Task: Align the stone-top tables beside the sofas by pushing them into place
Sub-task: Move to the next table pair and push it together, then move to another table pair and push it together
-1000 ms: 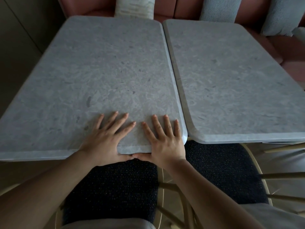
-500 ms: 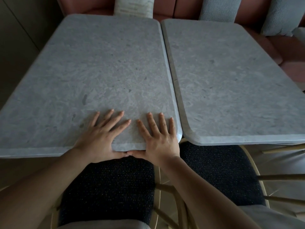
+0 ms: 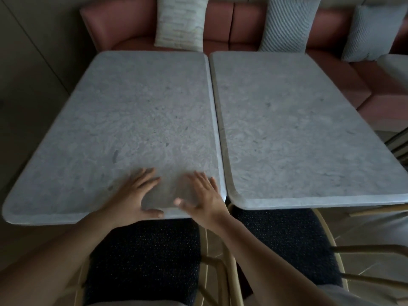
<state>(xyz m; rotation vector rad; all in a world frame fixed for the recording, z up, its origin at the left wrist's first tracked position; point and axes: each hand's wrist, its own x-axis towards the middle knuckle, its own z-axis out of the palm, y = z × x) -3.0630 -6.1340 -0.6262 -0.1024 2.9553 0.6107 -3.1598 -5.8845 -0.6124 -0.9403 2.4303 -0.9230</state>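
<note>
Two grey stone-top tables stand side by side in front of a pink sofa (image 3: 220, 21). The left table (image 3: 136, 120) and the right table (image 3: 293, 133) are separated by a narrow gap. The left table's near edge sits slightly closer to me than the right one's. My left hand (image 3: 134, 195) lies on the left table's near edge, fingers spread, thumb along the rim. My right hand (image 3: 203, 197) hovers blurred over the same table's near right corner, fingers spread, holding nothing.
Two dark upholstered chairs with gold frames, left (image 3: 143, 259) and right (image 3: 287, 244), are tucked under the near edges. Three cushions lean on the sofa back: (image 3: 181, 21), (image 3: 287, 23), (image 3: 373, 32). A wall runs along the left.
The view has pulled back and up, showing more of the sofa. My right hand has lifted slightly and turned blurred; the gap between the tables has narrowed.
</note>
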